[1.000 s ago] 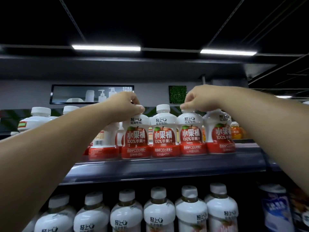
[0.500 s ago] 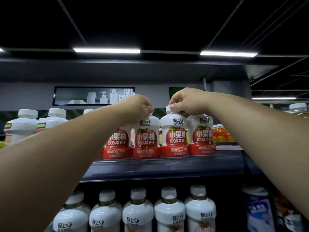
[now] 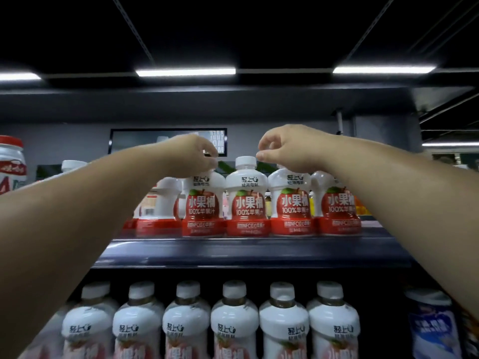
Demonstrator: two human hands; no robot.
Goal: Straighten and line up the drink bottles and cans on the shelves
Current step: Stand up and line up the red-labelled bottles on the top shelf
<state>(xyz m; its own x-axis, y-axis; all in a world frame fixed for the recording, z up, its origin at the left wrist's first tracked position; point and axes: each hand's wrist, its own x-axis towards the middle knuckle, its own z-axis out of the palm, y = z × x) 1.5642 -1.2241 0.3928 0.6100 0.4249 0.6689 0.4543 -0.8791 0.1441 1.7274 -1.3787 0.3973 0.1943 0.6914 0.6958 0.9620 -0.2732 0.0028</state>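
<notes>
L hand up at top shelf, fingers curled down over top of apple-juice btl, 2nd in red-label row; cap hidden under hand, can't tell if gripped. R hand over next-but-one btl, its cap hidden too; thumb + forefinger bent, small gap betw. them, tips just beside cap of middle btl; hold can't tell. Row upright at shelf front edge, labels fwd, btls touching. White btls lined up on shelf below.
</notes>
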